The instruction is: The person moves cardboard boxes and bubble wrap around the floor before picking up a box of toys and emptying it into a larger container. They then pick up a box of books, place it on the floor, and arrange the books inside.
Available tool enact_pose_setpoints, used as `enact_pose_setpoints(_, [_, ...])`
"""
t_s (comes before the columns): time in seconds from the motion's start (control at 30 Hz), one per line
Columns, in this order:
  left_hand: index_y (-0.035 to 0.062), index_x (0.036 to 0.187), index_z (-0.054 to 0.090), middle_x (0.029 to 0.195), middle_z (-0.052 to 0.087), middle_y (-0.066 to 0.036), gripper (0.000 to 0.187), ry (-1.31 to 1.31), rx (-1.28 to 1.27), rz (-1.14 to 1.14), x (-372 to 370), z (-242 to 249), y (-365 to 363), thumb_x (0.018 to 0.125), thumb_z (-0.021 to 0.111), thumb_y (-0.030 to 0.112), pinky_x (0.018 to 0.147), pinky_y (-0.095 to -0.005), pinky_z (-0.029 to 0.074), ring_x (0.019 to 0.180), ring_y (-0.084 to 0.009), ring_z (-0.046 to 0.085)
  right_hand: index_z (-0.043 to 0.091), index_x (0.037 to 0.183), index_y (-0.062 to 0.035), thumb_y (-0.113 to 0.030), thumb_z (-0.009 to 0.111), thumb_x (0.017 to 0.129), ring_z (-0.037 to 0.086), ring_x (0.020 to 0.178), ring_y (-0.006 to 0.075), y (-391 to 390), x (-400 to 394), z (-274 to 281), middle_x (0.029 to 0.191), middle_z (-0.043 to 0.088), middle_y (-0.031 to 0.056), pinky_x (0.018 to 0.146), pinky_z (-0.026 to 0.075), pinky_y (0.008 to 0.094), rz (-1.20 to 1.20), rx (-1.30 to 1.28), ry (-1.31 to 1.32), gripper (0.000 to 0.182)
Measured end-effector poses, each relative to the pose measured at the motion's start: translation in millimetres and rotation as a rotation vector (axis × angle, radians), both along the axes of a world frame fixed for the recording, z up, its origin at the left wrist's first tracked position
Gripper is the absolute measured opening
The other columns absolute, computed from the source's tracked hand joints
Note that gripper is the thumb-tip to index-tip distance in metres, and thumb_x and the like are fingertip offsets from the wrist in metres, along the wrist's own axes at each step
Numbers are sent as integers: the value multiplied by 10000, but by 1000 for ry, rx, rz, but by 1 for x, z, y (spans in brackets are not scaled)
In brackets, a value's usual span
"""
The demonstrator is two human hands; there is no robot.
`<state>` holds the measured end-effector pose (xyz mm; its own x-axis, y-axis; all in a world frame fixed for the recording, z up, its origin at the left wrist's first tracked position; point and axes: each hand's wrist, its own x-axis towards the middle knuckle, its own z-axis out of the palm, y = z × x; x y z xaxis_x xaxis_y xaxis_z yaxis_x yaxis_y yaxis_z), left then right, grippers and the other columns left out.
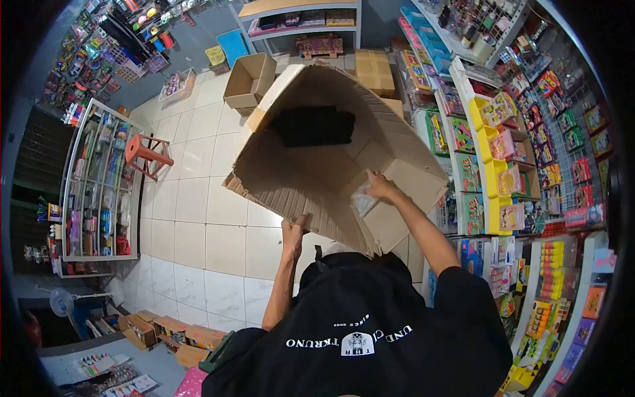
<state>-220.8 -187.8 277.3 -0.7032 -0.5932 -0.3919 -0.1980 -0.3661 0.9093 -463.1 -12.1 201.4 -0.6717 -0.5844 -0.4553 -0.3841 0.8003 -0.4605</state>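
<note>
A large open cardboard box (304,178) is tilted in front of me, its opening facing me. My left hand (295,230) grips the box's lower left edge, with the fingers closed round the cardboard. Inside the box, near its right side, my right hand (382,186) has its fingers closed on a clear plastic bag (362,200). Just what the bag contains is too small to tell. Deeper in the box there is a dark black bundle (314,126), apart from both hands; its kind cannot be made out.
Shelves of packaged goods (473,165) line the right side. A glass display case (102,185) and a red stool (147,155) stand on the left. Behind the large box are a smaller open carton (250,79) and a closed carton (375,71) on the tiled floor (192,212).
</note>
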Motion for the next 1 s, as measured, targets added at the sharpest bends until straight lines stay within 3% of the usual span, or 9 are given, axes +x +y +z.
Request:
enact_pose_setpoints(0.2, [-42, 875, 589, 786, 596, -78, 226, 66, -113, 4, -26, 15, -18, 787, 592, 166, 581, -284, 461, 677, -158, 559, 419, 1228, -113, -317, 536, 833, 465, 1061, 230, -80, -107, -92, 1165, 473, 94, 879, 391, 455, -706, -728, -897, 459])
enact_pose_setpoints(0.23, [-46, 906, 582, 824, 601, -86, 276, 65, -175, -16, -33, 19, -24, 790, 601, 204, 587, -284, 463, 710, -158, 563, 481, 1167, -146, -273, 503, 861, 501, 935, 184, -100, -101, -35, 1063, 515, 50, 807, 435, 430, -852, -909, -855, 333])
enact_pose_setpoints(0.33, [-60, 1011, 545, 917, 606, -107, 283, 34, -110, -62, -55, 19, -49, 824, 570, 153, 691, -295, 469, 797, -186, 574, 516, 1122, -156, -264, 485, 872, 526, 823, 169, -158, -134, 24, 946, 541, 45, 685, 480, 356, -933, -1016, -795, 274])
enact_pose_setpoints(0.43, [-62, 1029, 535, 925, 605, -110, 277, 106, -204, -44, -91, 5, -79, 836, 552, 135, 731, -296, 467, 822, -169, 568, 547, 1077, -184, -310, 530, 843, 539, 746, 160, -198, -237, -69, 892, 551, 52, 585, 483, 307, -481, -1155, -1119, 267])
enact_pose_setpoints(0.63, [-66, 1000, 541, 856, 606, -97, 271, -6, -244, 94, -156, -16, -137, 827, 532, 142, 640, -302, 472, 730, -164, 575, 558, 1044, -185, -344, 611, 752, 506, 737, 125, -291, -247, 0, 903, 544, 26, 513, 433, 266, -1025, -1101, -959, 337])
enact_pose_setpoints(0.67, [-69, 990, 545, 845, 607, -95, 268, -19, -211, 117, -163, -17, -146, 825, 527, 142, 626, -302, 472, 718, -164, 577, 537, 1072, -173, -327, 604, 734, 492, 850, 131, -307, -278, -99, 959, 544, 25, 635, 444, 271, -978, -1034, -924, 377])
enact_pose_setpoints(0.7, [-77, 948, 560, 820, 605, -98, 253, -50, -161, 182, -171, -8, -150, 811, 523, 132, 611, -306, 472, 715, -173, 579, 393, 1261, -133, -283, 561, 742, 297, 1203, 202, -341, -278, -174, 1299, 392, 47, 979, 247, 460, -836, -1206, -874, 566])
enact_pose_setpoints(0.73, [-74, 964, 556, 845, 607, -108, 255, -71, -134, 216, -175, -9, -155, 806, 532, 125, 629, -320, 487, 733, -190, 589, 448, 1141, -177, -252, 591, 704, 490, 985, 196, -325, -244, -48, 1128, 497, 42, 755, 429, 385, -1081, -846, -883, 466])
enact_pose_setpoints(1.0, [-100, 902, 545, 804, 586, -124, 249, -164, 39, 598, -169, 0, -170, 746, 545, 94, 595, -353, 518, 679, -215, 589, 402, 1203, -36, -136, 406, 886, 513, 1026, 213, -353, -198, -96, 1146, 496, 117, 788, 475, 418, -355, -427, -1194, 333])
